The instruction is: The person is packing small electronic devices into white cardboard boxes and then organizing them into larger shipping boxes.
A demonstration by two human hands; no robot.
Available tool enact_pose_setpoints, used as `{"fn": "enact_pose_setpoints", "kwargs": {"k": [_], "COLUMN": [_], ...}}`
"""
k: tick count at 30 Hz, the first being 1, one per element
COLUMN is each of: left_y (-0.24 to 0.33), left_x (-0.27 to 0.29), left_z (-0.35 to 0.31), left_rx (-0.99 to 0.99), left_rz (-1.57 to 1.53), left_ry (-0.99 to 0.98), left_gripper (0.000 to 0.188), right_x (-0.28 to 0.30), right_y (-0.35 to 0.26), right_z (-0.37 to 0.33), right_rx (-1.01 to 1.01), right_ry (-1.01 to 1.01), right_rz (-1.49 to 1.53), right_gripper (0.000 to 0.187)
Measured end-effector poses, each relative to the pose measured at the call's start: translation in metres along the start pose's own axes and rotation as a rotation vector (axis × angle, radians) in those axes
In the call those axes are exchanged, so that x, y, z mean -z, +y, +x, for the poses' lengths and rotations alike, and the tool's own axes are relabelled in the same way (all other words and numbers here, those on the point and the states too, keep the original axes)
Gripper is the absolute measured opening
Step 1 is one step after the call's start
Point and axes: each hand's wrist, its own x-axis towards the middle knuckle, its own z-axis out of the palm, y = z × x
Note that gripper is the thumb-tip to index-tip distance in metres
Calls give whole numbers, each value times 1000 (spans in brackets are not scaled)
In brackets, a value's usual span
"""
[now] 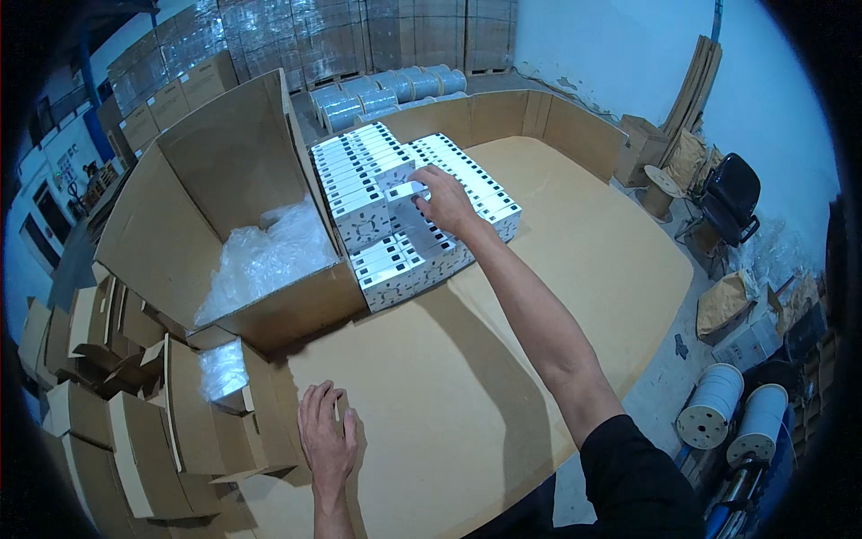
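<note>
My right hand (446, 199) reaches out to the stacked white boxes with its fingers closed on one small white box (401, 194). That box sits at the edge of a gap in the upper layer. Rows of similar white boxes with dark square marks (362, 166) form a block on the cardboard-covered table (575, 242). A lower layer (395, 280) shows in front, below the held box. My left hand (327, 433) rests on the table's near left part, fingers stretched out, with nothing in it.
An open carton (296, 310) holding clear plastic wrap (274, 251) stands left of the stack. Folded cardboard boxes (148, 440) crowd the left side. A low cardboard wall (503, 112) borders the table's far side. Spools (709, 404) and a black chair (729, 198) stand at right.
</note>
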Motion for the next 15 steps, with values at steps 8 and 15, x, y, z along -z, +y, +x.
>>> {"fn": "enact_pose_setpoints", "kwargs": {"k": [8,15], "left_y": [-7,-9], "left_x": [-1,2], "left_z": [9,19], "left_rx": [11,102], "left_rz": [-82,-350], "left_ry": [51,45], "left_gripper": [26,22], "right_x": [18,26], "right_y": [-36,-110], "right_z": [-50,-128], "right_rx": [-221,-393], "right_ry": [166,237], "right_rz": [459,978], "right_gripper": [27,27]}}
